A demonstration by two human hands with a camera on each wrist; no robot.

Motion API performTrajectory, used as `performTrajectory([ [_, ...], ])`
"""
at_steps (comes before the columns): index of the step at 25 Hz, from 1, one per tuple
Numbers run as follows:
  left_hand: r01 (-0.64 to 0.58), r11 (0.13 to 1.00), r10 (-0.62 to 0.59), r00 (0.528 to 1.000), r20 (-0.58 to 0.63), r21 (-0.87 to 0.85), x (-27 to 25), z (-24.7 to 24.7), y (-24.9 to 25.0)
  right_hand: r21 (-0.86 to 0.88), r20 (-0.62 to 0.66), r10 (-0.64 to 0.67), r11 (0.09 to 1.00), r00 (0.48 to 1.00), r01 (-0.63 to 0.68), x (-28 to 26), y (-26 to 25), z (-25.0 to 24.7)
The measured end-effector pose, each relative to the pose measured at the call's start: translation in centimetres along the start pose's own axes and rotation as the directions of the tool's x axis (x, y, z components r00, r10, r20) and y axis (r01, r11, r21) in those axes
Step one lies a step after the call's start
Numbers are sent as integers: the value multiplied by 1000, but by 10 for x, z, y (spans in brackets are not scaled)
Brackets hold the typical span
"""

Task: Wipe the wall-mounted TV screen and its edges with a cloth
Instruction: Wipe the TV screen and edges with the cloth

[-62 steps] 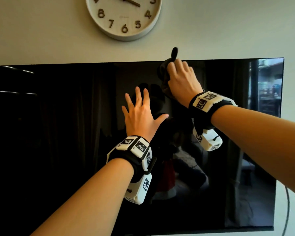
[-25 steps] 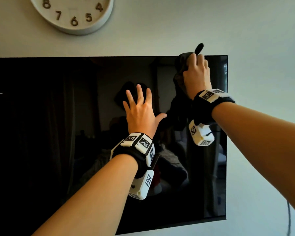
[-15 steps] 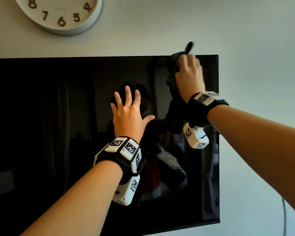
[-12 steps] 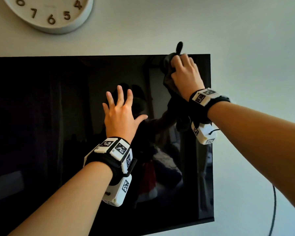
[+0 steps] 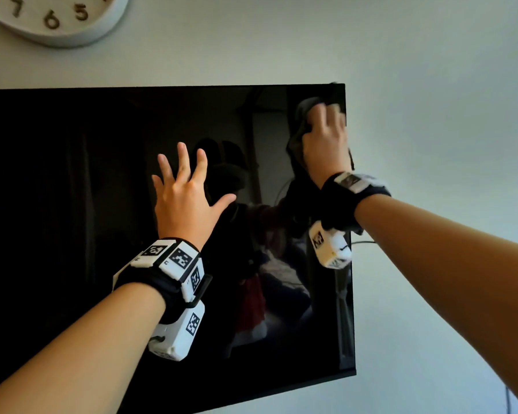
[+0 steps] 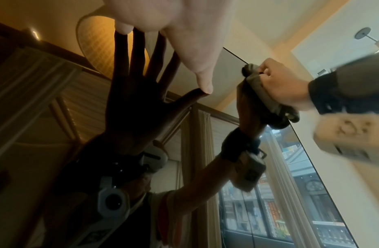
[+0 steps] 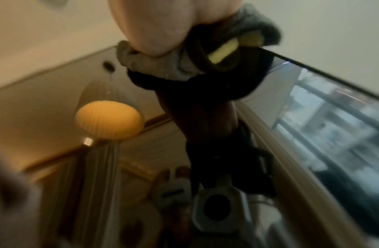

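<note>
The black wall-mounted TV (image 5: 72,204) fills the left and middle of the head view; its right edge (image 5: 350,294) runs down the middle right. My right hand (image 5: 326,138) grips a bunched grey cloth (image 5: 299,121) and presses it on the screen at the top right corner. In the left wrist view the right hand (image 6: 277,83) pinches the cloth (image 6: 260,95) against the glass. The right wrist view shows the cloth (image 7: 158,67) close up, blurred. My left hand (image 5: 186,189) lies flat on the screen with fingers spread, left of the cloth.
A round white wall clock (image 5: 51,22) hangs above the TV at the top left. Bare pale wall (image 5: 446,115) lies right of the TV. A thin dark cable (image 5: 362,242) shows past the TV's right edge, another cable (image 5: 508,398) at the lower right.
My right hand has slid the cloth rightward along the top of the screen into the top right corner. The left hand stays flat on the screen.
</note>
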State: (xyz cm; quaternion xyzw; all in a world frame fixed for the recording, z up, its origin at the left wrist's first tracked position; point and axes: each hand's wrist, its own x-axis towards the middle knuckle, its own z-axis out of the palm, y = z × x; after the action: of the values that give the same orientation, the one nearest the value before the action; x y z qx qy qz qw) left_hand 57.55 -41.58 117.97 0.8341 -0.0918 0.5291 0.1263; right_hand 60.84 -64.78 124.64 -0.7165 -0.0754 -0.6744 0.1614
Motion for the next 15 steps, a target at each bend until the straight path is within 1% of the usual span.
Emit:
performTrajectory([
  [1,7,1000,-7,1000,9,-5,1,-1,2,-41,24,-164,985,986,165,-14,1,4],
  [2,19,1000,-18,1000,19,-13,1,-1,5,-55,41,-254,965,966,256,-17,9,5],
  [3,33,999,-32,999,28,-20,1,-2,8,-6,62,-198,980,978,199,-12,16,0],
  [4,44,999,-43,998,36,-22,1,-3,11,73,4,-24,997,1000,23,-2,18,-4],
  [5,51,999,-50,998,46,-19,-1,-4,13,124,-28,143,983,989,-139,-2,16,-7],
  [6,45,999,-44,998,49,-13,-3,-4,16,113,-35,194,975,980,-189,-7,12,-7],
  [7,25,1000,-25,998,51,-6,-7,-4,17,58,-23,97,994,995,-96,-19,5,-5],
  [8,-14,1000,14,999,47,8,-12,-2,19,27,17,-87,996,996,86,-34,3,-2],
  [9,-67,997,65,997,42,30,-19,1,21,-1,65,-243,970,968,244,-45,8,-1],
  [10,-114,992,111,993,44,57,-25,5,23,12,88,-301,953,950,301,-45,19,-2],
  [11,-148,986,144,988,61,81,-30,10,24,63,68,-197,979,978,192,-39,26,-6],
  [12,-165,981,157,984,86,99,-34,14,25,128,-17,-12,992,1000,14,-34,27,-7],
  [13,-167,980,155,982,109,113,-37,18,27,156,-67,121,982,990,-109,-36,25,-7],
  [14,-161,979,146,982,121,123,-37,21,27,101,-80,131,987,988,-123,-45,18,-4],
  [15,-153,980,137,983,125,131,-37,22,27,36,-42,15,999,999,-13,-58,11,0],
])
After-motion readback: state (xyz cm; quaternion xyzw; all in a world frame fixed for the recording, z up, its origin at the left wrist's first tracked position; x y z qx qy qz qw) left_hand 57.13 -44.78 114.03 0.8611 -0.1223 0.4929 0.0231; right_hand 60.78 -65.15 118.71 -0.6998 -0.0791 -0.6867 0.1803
